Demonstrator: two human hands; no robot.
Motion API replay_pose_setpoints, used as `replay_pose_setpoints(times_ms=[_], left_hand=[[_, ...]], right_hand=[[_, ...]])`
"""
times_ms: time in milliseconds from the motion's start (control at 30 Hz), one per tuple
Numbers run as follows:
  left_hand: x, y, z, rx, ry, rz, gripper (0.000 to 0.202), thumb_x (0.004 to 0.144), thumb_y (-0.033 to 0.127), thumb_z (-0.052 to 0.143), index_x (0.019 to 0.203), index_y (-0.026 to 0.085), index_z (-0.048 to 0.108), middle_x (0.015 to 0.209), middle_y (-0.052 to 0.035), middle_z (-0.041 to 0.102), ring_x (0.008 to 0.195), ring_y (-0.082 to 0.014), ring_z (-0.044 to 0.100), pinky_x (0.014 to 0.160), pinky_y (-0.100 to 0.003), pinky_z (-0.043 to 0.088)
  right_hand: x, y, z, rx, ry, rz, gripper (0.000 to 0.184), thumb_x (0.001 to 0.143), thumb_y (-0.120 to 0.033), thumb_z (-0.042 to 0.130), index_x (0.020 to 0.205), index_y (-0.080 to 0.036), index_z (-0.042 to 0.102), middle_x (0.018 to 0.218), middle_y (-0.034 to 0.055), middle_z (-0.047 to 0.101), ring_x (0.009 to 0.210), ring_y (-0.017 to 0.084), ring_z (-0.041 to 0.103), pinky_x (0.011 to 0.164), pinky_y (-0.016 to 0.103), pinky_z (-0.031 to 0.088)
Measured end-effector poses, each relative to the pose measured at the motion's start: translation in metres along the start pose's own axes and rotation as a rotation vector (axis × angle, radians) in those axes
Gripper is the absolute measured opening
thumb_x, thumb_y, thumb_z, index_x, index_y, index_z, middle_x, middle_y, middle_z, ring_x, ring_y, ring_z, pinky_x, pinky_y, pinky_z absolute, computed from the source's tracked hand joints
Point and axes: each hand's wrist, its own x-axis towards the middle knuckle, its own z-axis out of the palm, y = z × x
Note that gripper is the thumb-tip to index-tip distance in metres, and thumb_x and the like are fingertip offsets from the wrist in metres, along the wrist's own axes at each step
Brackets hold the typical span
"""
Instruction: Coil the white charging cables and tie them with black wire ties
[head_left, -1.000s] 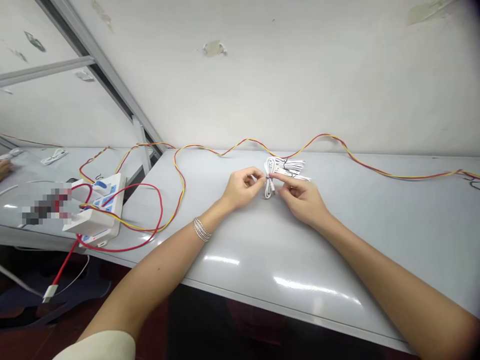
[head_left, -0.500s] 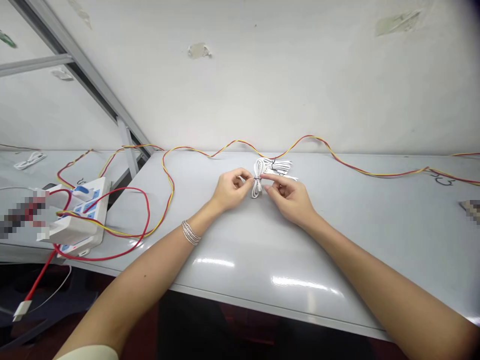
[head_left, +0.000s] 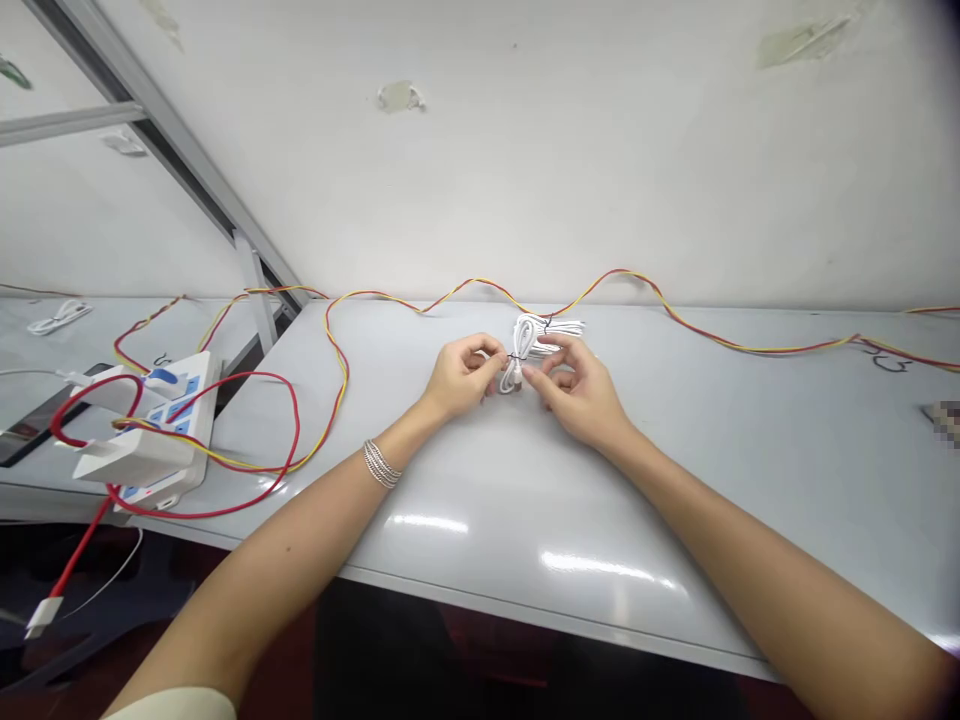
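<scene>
A coiled white cable [head_left: 544, 335] lies bundled on the grey table top [head_left: 600, 480], its loops cinched at the waist by a thin black twist tie [head_left: 517, 357]. My left hand [head_left: 461, 375] pinches that tie with its thumb and fingertips, at the left side of the coil. A silver chain bracelet [head_left: 382, 464] circles my left wrist. From the right, my right hand [head_left: 577, 385] grips the lower loops with its thumb and forefinger, its other fingers curled. The two hands nearly touch, hiding part of the coil.
A red-and-yellow twisted wire [head_left: 480, 290] snakes along the table's back edge and loops to a white power strip [head_left: 176, 420] at left. A small white cable coil [head_left: 60, 317] lies far left. A red cable [head_left: 79, 550] hangs over the table's front edge.
The view has shifted slightly. My right hand has moved from the coil's upper right onto its lower loops, with fingers curled, and the hands have drawn closer around the tie.
</scene>
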Motion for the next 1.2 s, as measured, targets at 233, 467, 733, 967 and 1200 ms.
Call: replay_pose_setpoints(times_ms=[233,467,733,967,1200], left_hand=[[0.0003,0.001,-0.0015,-0.129,-0.086,0.008,0.034,0.076,0.044,0.074,0.081,0.012,0.061,0.078,-0.0038,0.066,0.048,-0.0098,0.06,0.039,-0.021,0.047],[0.0001,-0.0008,-0.0007,-0.075,-0.132,-0.075,0.034,0.076,0.043,0.073,0.077,0.011,0.063,0.068,-0.0049,0.067,0.048,-0.012,0.062,0.041,-0.022,0.05],[-0.0008,0.0027,-0.0007,-0.057,-0.124,-0.109,0.022,0.078,0.031,0.072,0.077,0.01,0.066,0.057,-0.0025,0.063,0.046,-0.0115,0.059,0.041,-0.022,0.05],[0.0,-0.0019,0.0002,-0.082,-0.101,-0.071,0.022,0.075,0.031,0.074,0.081,0.012,0.065,0.067,-0.0028,0.066,0.048,-0.01,0.058,0.039,-0.021,0.047],[-0.0012,-0.0009,0.0015,-0.063,-0.098,-0.074,0.017,0.078,0.028,0.07,0.083,0.012,0.066,0.055,0.0014,0.059,0.045,-0.0096,0.055,0.04,-0.02,0.047]], right_hand=[[0.003,0.0062,-0.0001,-0.078,-0.046,-0.034,0.045,0.081,-0.052,0.07,0.11,-0.019,0.067,0.09,0.0043,0.063,0.051,0.008,0.05,0.054,0.027,0.047],[0.0036,0.007,-0.0016,-0.097,-0.038,-0.042,0.04,0.076,-0.049,0.075,0.1,-0.019,0.066,0.102,0.0086,0.069,0.062,0.014,0.063,0.058,0.028,0.048],[0.0027,0.0033,-0.001,-0.121,-0.057,-0.034,0.042,0.077,-0.051,0.072,0.103,-0.019,0.066,0.082,0.0054,0.07,0.063,0.018,0.065,0.061,0.031,0.049],[0.0031,0.002,-0.0021,-0.156,-0.069,-0.018,0.042,0.079,-0.052,0.07,0.103,-0.018,0.065,0.082,0.0059,0.069,0.063,0.018,0.065,0.062,0.031,0.049],[0.0029,0.0034,-0.0019,-0.17,-0.068,-0.042,0.037,0.082,-0.05,0.065,0.102,-0.018,0.063,0.086,0.0068,0.07,0.061,0.017,0.064,0.061,0.031,0.048]])
